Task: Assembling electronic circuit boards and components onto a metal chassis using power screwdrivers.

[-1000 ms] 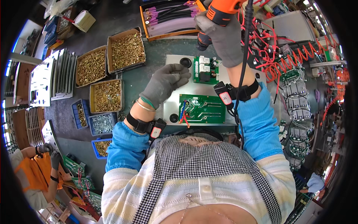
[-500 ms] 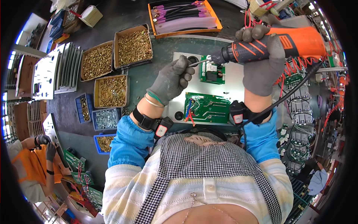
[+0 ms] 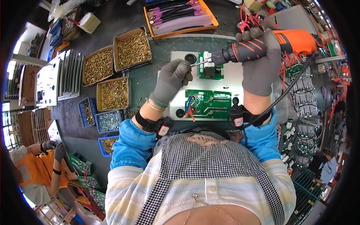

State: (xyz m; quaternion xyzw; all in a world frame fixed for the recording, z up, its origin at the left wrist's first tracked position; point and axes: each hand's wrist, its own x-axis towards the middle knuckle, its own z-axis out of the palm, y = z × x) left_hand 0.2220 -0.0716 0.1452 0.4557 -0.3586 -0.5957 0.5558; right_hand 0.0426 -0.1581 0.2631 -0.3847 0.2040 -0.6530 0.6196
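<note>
An orange and black electric screwdriver (image 3: 245, 50) lies level in the grip of my right hand (image 3: 260, 71), its chuck facing left. From the chuck a thin metal bit (image 3: 199, 63) runs to my left hand (image 3: 170, 80), whose gloved fingers pinch around its tip. Whether a screw sits between those fingers is hidden. Both hands wear grey gloves and hover over a silver metal plate (image 3: 176, 95). Beneath the bit is a small green circuit board (image 3: 218, 72) with white and black parts. Closer to me, a larger green board (image 3: 215, 103) carries red and blue wires.
Cartons of brass-coloured screws (image 3: 132, 50) and blue bins of small hardware (image 3: 109, 121) stand at left. Beyond them are upright metal plates (image 3: 69, 75). An orange tray of black cables (image 3: 180, 18) lies at the back. A black cord (image 3: 287, 92) trails rightward. Another person (image 3: 41, 165) works at lower left.
The whole view has shifted slightly. My hands and the screwdriver sit a little farther left in the picture, with the same grip and the bit still at my left fingers.
</note>
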